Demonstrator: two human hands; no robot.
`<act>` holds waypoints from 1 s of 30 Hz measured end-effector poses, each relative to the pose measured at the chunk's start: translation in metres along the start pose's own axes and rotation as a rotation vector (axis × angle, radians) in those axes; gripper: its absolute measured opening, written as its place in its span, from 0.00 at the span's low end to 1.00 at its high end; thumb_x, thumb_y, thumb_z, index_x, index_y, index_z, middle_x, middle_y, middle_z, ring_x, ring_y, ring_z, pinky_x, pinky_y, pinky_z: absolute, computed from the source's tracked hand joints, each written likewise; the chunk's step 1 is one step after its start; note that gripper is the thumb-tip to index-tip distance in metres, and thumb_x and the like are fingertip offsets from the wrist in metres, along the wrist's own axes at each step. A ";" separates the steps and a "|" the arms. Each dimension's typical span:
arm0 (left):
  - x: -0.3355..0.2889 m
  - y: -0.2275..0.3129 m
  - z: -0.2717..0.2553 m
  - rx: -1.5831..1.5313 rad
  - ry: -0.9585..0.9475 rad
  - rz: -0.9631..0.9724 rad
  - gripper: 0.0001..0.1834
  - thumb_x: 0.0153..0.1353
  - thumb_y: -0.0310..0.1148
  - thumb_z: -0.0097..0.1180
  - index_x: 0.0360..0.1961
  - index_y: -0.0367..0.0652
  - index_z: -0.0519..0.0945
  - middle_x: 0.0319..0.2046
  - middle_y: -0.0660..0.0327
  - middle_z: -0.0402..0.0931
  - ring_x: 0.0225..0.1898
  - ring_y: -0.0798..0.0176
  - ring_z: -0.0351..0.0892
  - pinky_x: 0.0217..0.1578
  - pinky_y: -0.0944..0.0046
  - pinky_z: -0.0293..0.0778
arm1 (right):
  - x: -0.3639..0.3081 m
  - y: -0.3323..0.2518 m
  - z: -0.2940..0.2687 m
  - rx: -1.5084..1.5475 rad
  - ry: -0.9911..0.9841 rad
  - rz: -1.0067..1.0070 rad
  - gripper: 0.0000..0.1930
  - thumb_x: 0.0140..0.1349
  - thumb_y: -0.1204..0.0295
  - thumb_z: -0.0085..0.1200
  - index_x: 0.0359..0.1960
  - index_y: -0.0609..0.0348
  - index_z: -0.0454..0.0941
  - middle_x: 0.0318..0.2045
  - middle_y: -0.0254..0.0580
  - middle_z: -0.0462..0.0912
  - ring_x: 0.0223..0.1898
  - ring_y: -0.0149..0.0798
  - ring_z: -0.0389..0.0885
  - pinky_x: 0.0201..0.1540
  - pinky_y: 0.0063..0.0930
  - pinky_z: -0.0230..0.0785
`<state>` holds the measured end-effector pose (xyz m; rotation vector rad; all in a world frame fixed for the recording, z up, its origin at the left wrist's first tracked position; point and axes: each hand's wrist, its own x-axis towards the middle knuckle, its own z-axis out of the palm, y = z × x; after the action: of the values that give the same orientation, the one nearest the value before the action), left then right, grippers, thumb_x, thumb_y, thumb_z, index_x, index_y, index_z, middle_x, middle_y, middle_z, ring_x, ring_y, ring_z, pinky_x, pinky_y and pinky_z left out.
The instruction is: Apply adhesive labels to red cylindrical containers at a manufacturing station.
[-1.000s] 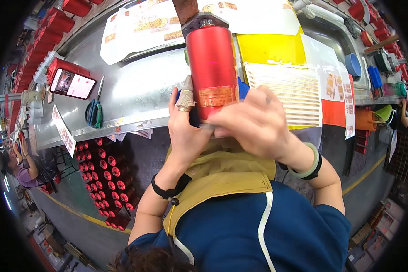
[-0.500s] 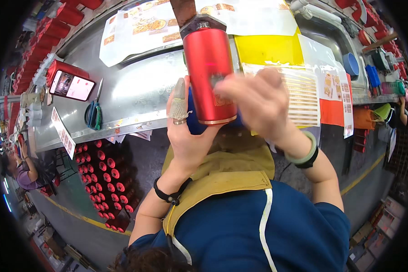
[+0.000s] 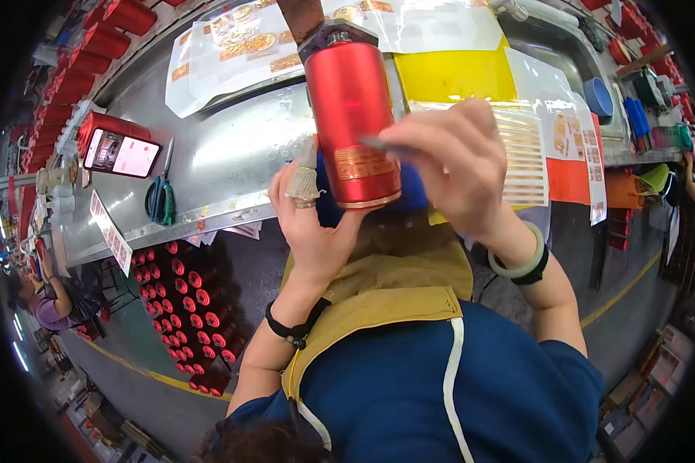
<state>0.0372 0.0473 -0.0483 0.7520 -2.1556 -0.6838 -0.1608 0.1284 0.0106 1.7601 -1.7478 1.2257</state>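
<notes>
A red metal bottle (image 3: 349,100) lies with its neck at a metal holder (image 3: 337,34) and its base toward me. A rectangular gold decal (image 3: 363,163) sits on its lower side. My left hand (image 3: 309,224) grips the bottle near its base from the left and below, with wrapped beige covers on some fingers. In my right hand (image 3: 459,166) is a small dark flat tool (image 3: 386,147), pinched by the fingers. Its tip is at the bottle's surface by the decal's upper edge; whether it touches I cannot tell. Behind the bottle, a blue surface (image 3: 413,185) shows in part.
Decal sheets (image 3: 232,62) lie across the metal table (image 3: 232,139), beside a yellow sheet (image 3: 455,77) and a striped gold sheet (image 3: 517,158). At left are a phone (image 3: 122,153) and scissors (image 3: 161,193). Below stand several red bottles (image 3: 185,309). A person (image 3: 50,297) sits far left.
My right hand, blurred before, has come into a clearer pinch with the dark tool showing by the decal. The bottle has turned slightly, showing the gold decal more fully.
</notes>
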 end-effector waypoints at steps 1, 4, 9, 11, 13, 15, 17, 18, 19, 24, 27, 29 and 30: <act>-0.002 -0.004 -0.002 -0.006 -0.047 -0.004 0.46 0.48 0.34 0.80 0.68 0.33 0.73 0.65 0.48 0.75 0.64 0.42 0.72 0.69 0.45 0.62 | -0.002 0.007 -0.006 -0.053 -0.056 -0.020 0.16 0.48 0.77 0.68 0.40 0.46 0.90 0.35 0.28 0.88 0.30 0.34 0.76 0.39 0.31 0.68; -0.001 -0.017 -0.003 -0.081 -0.201 -0.042 0.43 0.55 0.33 0.75 0.70 0.31 0.70 0.66 0.45 0.74 0.65 0.42 0.72 0.72 0.43 0.58 | -0.022 -0.031 -0.013 0.256 -0.184 -0.161 0.17 0.45 0.78 0.68 0.39 0.48 0.89 0.36 0.31 0.89 0.30 0.35 0.77 0.39 0.32 0.69; 0.007 0.005 -0.009 -0.081 -0.135 -0.064 0.46 0.52 0.33 0.78 0.70 0.31 0.70 0.63 0.43 0.74 0.66 0.40 0.71 0.70 0.43 0.61 | -0.007 -0.011 -0.021 0.137 -0.051 0.099 0.15 0.50 0.75 0.69 0.40 0.45 0.89 0.37 0.26 0.89 0.35 0.35 0.77 0.43 0.32 0.65; 0.009 0.006 -0.007 -0.030 -0.083 0.023 0.47 0.51 0.33 0.79 0.70 0.31 0.70 0.64 0.43 0.73 0.66 0.39 0.70 0.69 0.44 0.63 | -0.017 -0.008 -0.018 0.038 -0.091 0.041 0.12 0.52 0.74 0.66 0.39 0.43 0.89 0.36 0.26 0.88 0.36 0.35 0.77 0.44 0.33 0.66; 0.011 -0.002 -0.003 0.031 -0.043 0.112 0.48 0.49 0.33 0.80 0.71 0.33 0.70 0.65 0.44 0.73 0.66 0.40 0.70 0.67 0.46 0.66 | -0.038 -0.034 -0.012 0.182 -0.192 -0.019 0.11 0.52 0.70 0.62 0.39 0.43 0.89 0.35 0.22 0.87 0.35 0.32 0.77 0.45 0.31 0.67; 0.009 -0.002 -0.007 0.008 -0.062 0.084 0.48 0.49 0.33 0.80 0.71 0.33 0.70 0.65 0.45 0.74 0.66 0.40 0.70 0.66 0.46 0.66 | -0.033 -0.048 -0.022 0.259 -0.274 -0.093 0.12 0.51 0.69 0.61 0.38 0.44 0.89 0.34 0.21 0.86 0.34 0.31 0.77 0.45 0.30 0.67; 0.006 -0.003 -0.012 -0.025 -0.081 0.059 0.47 0.51 0.32 0.78 0.72 0.33 0.70 0.65 0.48 0.75 0.65 0.40 0.71 0.67 0.46 0.66 | -0.028 -0.041 -0.019 0.178 -0.124 -0.006 0.12 0.49 0.70 0.61 0.37 0.44 0.88 0.33 0.19 0.85 0.34 0.29 0.76 0.43 0.29 0.68; 0.004 -0.005 -0.011 -0.020 -0.079 0.059 0.47 0.51 0.32 0.78 0.72 0.33 0.70 0.65 0.48 0.75 0.65 0.40 0.71 0.67 0.46 0.66 | -0.023 -0.027 -0.013 0.070 0.010 0.047 0.12 0.49 0.70 0.61 0.37 0.44 0.88 0.32 0.18 0.83 0.34 0.29 0.76 0.42 0.29 0.68; 0.000 -0.008 -0.008 -0.075 -0.095 0.022 0.47 0.52 0.31 0.78 0.72 0.33 0.70 0.66 0.48 0.75 0.66 0.41 0.71 0.68 0.46 0.65 | -0.024 -0.015 -0.013 -0.041 -0.001 -0.006 0.13 0.49 0.72 0.63 0.38 0.44 0.88 0.32 0.18 0.84 0.34 0.30 0.77 0.41 0.29 0.70; 0.003 -0.012 -0.007 -0.125 -0.125 0.049 0.48 0.51 0.27 0.78 0.73 0.34 0.69 0.68 0.47 0.74 0.67 0.43 0.72 0.66 0.48 0.69 | -0.039 -0.050 -0.025 0.459 -0.398 -0.093 0.14 0.51 0.74 0.69 0.42 0.49 0.88 0.37 0.22 0.87 0.36 0.32 0.79 0.43 0.29 0.74; 0.001 -0.006 -0.013 0.002 0.008 0.245 0.34 0.50 0.26 0.78 0.61 0.43 0.83 0.66 0.50 0.77 0.65 0.45 0.76 0.63 0.50 0.74 | -0.027 -0.031 -0.037 0.319 -0.090 0.438 0.12 0.59 0.75 0.69 0.45 0.59 0.85 0.36 0.33 0.85 0.36 0.31 0.81 0.44 0.27 0.75; 0.000 -0.002 -0.012 0.190 0.050 0.388 0.24 0.46 0.28 0.81 0.48 0.55 0.91 0.66 0.54 0.77 0.63 0.46 0.76 0.62 0.52 0.75 | -0.031 -0.019 -0.042 0.299 0.108 0.577 0.11 0.65 0.76 0.68 0.48 0.64 0.84 0.37 0.39 0.85 0.37 0.30 0.81 0.44 0.24 0.73; 0.002 0.001 -0.011 0.188 0.048 0.388 0.24 0.46 0.28 0.81 0.48 0.55 0.91 0.66 0.54 0.77 0.63 0.46 0.76 0.62 0.52 0.75 | -0.033 -0.014 -0.042 0.299 0.176 0.540 0.11 0.67 0.76 0.66 0.49 0.65 0.83 0.37 0.40 0.86 0.38 0.28 0.81 0.45 0.21 0.73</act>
<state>0.0445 0.0441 -0.0406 0.4166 -2.2538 -0.2618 -0.1557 0.1830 0.0122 1.2944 -2.0892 1.8811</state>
